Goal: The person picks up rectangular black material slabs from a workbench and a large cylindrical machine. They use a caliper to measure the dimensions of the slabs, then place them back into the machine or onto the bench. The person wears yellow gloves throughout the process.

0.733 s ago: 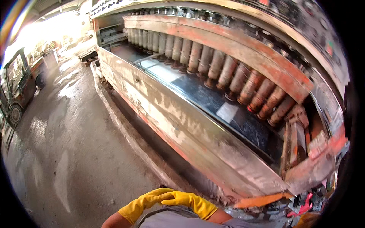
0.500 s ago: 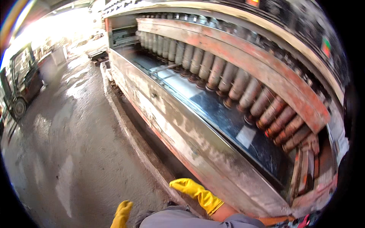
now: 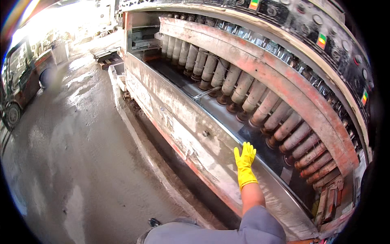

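My right hand (image 3: 245,164), in a yellow rubber glove, reaches forward with its fingers spread and nothing in them. Its fingertips are at the upper edge of a long, stained metal side panel (image 3: 195,122); whether they touch it I cannot tell. Behind that panel lies a dark, glossy flat surface (image 3: 266,152), partly hidden by the panel's edge. Over the surface stands a slanting row of thick, rust-stained cylinders (image 3: 243,95), part of a large machine. My left hand is out of sight.
A dirty white and red beam (image 3: 260,57) runs along the cylinders. Above it is a dark panel with gauges (image 3: 317,20). A low concrete curb (image 3: 142,142) follows the machine's base beside a wet grey floor (image 3: 81,162). At far left stands a forklift (image 3: 18,85).
My right hand has moved from low beside my body up and forward to the panel's edge, its fingers now spread. My left hand has left the view, which has shifted.
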A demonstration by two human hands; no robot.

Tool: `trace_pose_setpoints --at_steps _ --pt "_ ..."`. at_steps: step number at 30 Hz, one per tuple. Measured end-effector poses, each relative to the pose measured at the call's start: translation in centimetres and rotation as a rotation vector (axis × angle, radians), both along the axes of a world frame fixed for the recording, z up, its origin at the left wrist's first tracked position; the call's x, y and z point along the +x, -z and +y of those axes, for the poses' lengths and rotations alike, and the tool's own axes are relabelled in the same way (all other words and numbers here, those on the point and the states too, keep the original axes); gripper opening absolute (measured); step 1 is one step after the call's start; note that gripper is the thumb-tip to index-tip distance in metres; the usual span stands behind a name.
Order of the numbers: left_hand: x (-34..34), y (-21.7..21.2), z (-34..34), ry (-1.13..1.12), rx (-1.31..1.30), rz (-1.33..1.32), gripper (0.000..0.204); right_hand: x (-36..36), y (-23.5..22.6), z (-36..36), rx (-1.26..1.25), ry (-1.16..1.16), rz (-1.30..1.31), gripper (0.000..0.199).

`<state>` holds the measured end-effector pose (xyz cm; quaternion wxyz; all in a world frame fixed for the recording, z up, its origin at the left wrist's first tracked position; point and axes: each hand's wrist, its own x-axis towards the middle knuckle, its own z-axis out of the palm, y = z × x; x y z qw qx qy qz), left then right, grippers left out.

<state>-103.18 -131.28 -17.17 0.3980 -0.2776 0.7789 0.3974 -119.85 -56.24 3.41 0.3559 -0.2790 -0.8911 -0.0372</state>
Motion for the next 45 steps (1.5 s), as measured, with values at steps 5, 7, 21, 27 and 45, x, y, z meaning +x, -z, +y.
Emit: trace_pose_setpoints --at_steps 5,7,21,27,45 --pt "-14.0 4.4 -9.6 -0.013 -0.053 0.099 0.054 -9.4 1.9 -1.9 -0.009 -0.027 0.010 0.068" --pt "-20.9 9.6 -14.5 -0.004 -0.063 0.272 0.054 -14.7 1.7 -3.4 0.002 -0.031 0.020 0.070" --pt "-52.2 -1.4 -8.7 0.130 -0.018 0.063 0.049 -51.7 -1.9 -12.5 -0.079 -0.083 -0.203 0.081" --pt "-64.1 -2.1 -6.7 0.274 -0.015 -0.028 0.056 -64.7 -6.4 -11.9 -0.522 -0.030 -0.561 0.065" --pt "-118.4 0.9 -12.1 0.332 0.162 0.392 0.047 -67.8 -10.0 -16.3 -0.543 0.503 -0.673 0.090"
